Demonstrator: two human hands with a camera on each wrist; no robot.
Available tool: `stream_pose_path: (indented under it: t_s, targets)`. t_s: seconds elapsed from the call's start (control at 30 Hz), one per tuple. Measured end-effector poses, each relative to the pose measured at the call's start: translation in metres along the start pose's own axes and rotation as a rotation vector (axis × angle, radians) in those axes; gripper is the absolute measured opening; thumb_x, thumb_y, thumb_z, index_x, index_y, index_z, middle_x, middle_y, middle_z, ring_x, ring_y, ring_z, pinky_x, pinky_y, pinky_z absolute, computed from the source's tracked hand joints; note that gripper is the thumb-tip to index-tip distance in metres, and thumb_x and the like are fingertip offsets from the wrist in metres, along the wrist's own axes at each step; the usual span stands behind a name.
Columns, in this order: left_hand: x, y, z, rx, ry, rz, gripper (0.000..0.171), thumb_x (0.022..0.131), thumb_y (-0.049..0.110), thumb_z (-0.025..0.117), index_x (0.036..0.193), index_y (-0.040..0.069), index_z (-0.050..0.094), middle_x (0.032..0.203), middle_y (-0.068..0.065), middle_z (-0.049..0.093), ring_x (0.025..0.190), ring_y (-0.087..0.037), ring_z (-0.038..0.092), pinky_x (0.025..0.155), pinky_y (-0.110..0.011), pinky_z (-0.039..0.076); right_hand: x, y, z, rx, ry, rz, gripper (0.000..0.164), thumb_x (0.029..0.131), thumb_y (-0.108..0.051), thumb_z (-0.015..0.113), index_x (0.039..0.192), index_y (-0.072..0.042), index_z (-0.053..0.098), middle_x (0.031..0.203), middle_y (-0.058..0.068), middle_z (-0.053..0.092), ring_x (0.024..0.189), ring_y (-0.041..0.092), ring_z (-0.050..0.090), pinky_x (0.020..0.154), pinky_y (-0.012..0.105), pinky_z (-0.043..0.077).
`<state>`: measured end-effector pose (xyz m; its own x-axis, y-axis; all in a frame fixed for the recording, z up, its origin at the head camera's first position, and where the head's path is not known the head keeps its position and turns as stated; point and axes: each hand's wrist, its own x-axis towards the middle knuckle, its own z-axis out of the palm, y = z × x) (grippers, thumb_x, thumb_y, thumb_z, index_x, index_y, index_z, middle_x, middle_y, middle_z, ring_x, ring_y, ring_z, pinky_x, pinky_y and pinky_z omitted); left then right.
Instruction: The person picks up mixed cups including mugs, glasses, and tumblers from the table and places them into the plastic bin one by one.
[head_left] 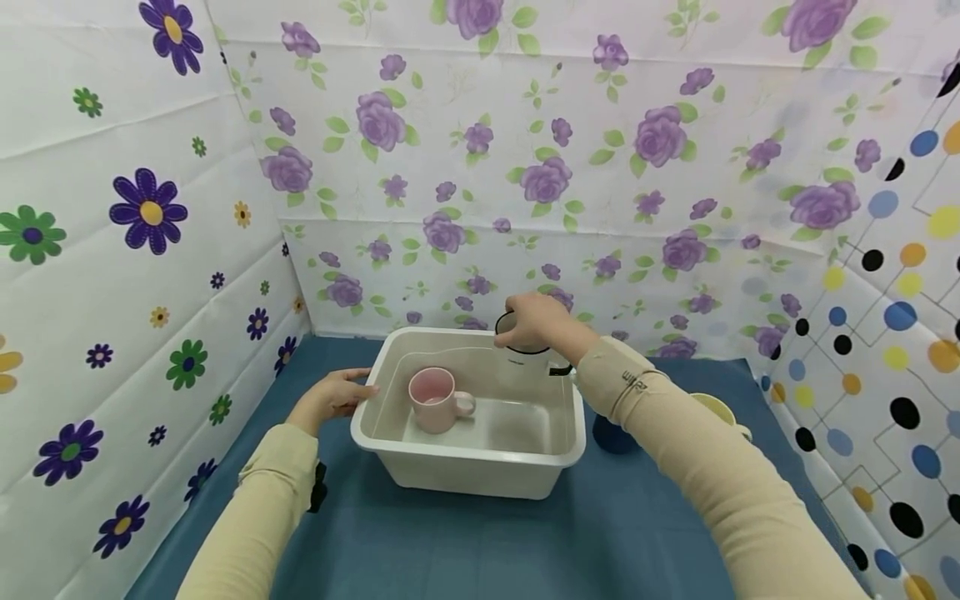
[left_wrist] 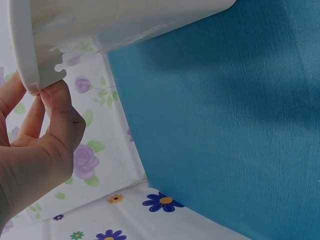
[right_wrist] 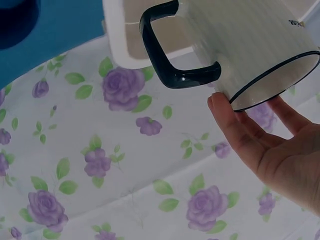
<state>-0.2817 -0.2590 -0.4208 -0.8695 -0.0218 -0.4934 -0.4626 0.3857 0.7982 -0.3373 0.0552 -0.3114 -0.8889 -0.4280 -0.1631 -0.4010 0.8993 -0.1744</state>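
A white plastic basin (head_left: 472, 475) stands on the blue tabletop. My left hand (head_left: 333, 396) grips its left rim, with thumb and fingers pinching the edge (left_wrist: 30, 75) in the left wrist view. Inside the basin, toward the left, a pink mug (head_left: 432, 407) stands upright with its handle to the right. My right hand (head_left: 536, 321) holds a white mug (right_wrist: 245, 45) by its dark rim, over the basin's back right part. That mug has a dark angular handle (right_wrist: 187, 77). Whether its base touches the basin floor cannot be told.
To the right of the basin is a dark blue cup (head_left: 613, 435), partly behind my right forearm. A yellow cup (head_left: 714, 407) stands farther right, also partly covered by the sleeve. Flowered and dotted cloth walls (head_left: 450, 167) enclose the blue table (head_left: 465, 550).
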Motion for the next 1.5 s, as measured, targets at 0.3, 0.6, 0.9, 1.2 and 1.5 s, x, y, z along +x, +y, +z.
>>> stream_pose_path:
  t_s: [0.3,0.6,0.9,1.2,1.5]
  targets:
    - [0.001,0.002,0.001,-0.004,0.015,-0.011,0.066,0.094,0.013,0.057,0.149,0.004,0.023,0.14,-0.026,0.043,0.115,-0.031,0.059,0.091,-0.039,0.053,0.014,-0.019,0.013,-0.027,0.023,-0.006,0.065,0.083,-0.046,0.064,0.135,-0.009,0.049,0.129,0.013,0.057,0.117,0.03,0.054,0.095,0.043,0.049]
    - [0.0,0.0,0.0,0.001,0.018,-0.017,0.065,0.094,0.013,0.058,0.149,0.004,0.025,0.139,-0.026,0.044,0.115,-0.033,0.058,0.09,-0.039,0.054,0.026,-0.029,0.03,0.001,0.044,0.009,0.06,0.083,-0.043,0.065,0.13,-0.009,0.053,0.127,0.013,0.058,0.117,0.03,0.053,0.098,0.041,0.046]
    - [0.002,-0.002,0.0,-0.01,0.027,-0.023,0.065,0.094,0.014,0.059,0.149,0.004,0.025,0.138,-0.026,0.045,0.112,-0.031,0.06,0.091,-0.04,0.053,0.037,-0.032,0.049,-0.04,0.046,0.021,0.057,0.081,-0.046,0.068,0.123,-0.009,0.056,0.123,0.01,0.06,0.116,0.028,0.054,0.097,0.04,0.048]
    - [-0.001,-0.002,-0.001,0.008,0.035,-0.022,0.065,0.094,0.014,0.058,0.149,0.004,0.025,0.138,-0.026,0.046,0.114,-0.033,0.059,0.091,-0.041,0.053,0.048,-0.025,0.075,-0.008,0.04,0.037,0.069,0.082,-0.045,0.069,0.138,-0.013,0.046,0.135,0.013,0.052,0.127,0.032,0.045,0.106,0.045,0.039]
    - [0.002,-0.002,-0.001,0.008,0.009,-0.022,0.065,0.095,0.015,0.057,0.149,0.004,0.024,0.138,-0.027,0.045,0.118,-0.035,0.056,0.095,-0.043,0.051,0.048,-0.021,0.093,-0.006,0.031,0.063,0.063,0.08,-0.041,0.071,0.132,-0.011,0.053,0.13,0.014,0.056,0.117,0.032,0.053,0.099,0.044,0.046]
